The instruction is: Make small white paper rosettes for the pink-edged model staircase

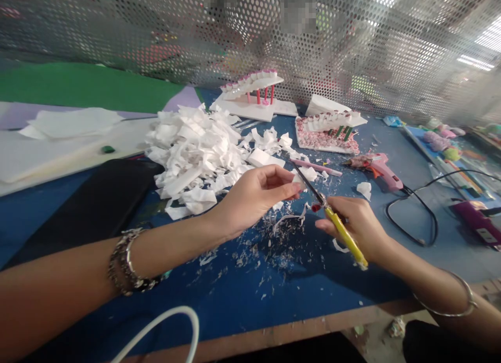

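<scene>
My left hand [270, 188] pinches a small piece of white paper [298, 180] above the blue table. In my right hand [354, 224] is a pair of scissors [340, 232] with a yellow handle and dark blades, which point up and left beside the paper. Whether the blades touch the paper I cannot tell. A big heap of white paper scraps [195, 149] lies beyond my left hand. Tiny white clippings [274, 243] are strewn below both hands. Just past the blade tips lies a pink stick [316, 167].
A pink glue gun [381, 170] with a black cord [434, 222] lies at right, near a purple power strip [475, 222]. Two small models, one with red posts [258, 96] and one with green posts [340, 130], stand at the back. A black flat object [94, 206] lies left.
</scene>
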Tool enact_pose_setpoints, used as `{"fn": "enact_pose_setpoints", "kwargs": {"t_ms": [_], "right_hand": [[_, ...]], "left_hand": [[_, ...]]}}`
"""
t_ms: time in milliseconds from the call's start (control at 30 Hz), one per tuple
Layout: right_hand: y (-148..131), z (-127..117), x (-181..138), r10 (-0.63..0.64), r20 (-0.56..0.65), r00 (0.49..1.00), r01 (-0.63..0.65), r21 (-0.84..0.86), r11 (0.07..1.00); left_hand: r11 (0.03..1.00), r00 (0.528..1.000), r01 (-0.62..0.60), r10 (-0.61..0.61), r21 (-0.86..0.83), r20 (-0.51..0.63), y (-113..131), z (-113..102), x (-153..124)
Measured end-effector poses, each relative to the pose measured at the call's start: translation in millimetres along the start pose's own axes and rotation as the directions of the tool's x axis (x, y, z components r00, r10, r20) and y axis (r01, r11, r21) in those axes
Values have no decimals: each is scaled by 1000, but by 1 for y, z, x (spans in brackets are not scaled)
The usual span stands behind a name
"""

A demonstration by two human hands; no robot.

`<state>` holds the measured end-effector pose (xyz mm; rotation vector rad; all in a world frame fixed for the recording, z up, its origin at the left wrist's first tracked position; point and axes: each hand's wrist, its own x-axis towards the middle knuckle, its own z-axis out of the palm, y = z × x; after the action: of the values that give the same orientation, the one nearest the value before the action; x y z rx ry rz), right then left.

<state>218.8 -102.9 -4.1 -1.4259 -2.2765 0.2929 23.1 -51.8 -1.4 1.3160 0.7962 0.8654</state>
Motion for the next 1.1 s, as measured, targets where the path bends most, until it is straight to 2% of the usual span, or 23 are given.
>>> {"fn": "enact_pose_setpoints", "kwargs": {"t_ms": [133, 300, 433, 533, 667, 800, 1100], "right_hand": [[9, -4, 2, 92, -19, 996, -92, 15, 996], [20, -5, 8, 167, -51, 985, -171, -82, 982], [23, -6, 7, 137, 2, 991, -137, -23, 990], [23, -6, 3, 57, 16, 998, -58, 31, 998], [17, -3, -1, -7, 48, 999, 9, -31, 999], [9, -1, -1, -18, 58, 998, 23, -86, 996], [9, -1, -3, -29, 18, 999, 31, -163, 986]], "left_hand": [[998, 1000, -19, 19, 54, -6, 1, 0, 1], [997, 996, -33, 39, -75, 78, 4, 2, 0], [994, 990, -39, 52, -104, 129, 4, 2, 0], [997, 991, -65, 68, -30, 112, 4, 1, 0], [987, 996, -85, 80, 139, 41, 5, -2, 0], [964, 996, -79, 68, 255, 53, 6, -3, -1], [950, 993, -110, 96, 291, 62, 6, -3, -3]]}}
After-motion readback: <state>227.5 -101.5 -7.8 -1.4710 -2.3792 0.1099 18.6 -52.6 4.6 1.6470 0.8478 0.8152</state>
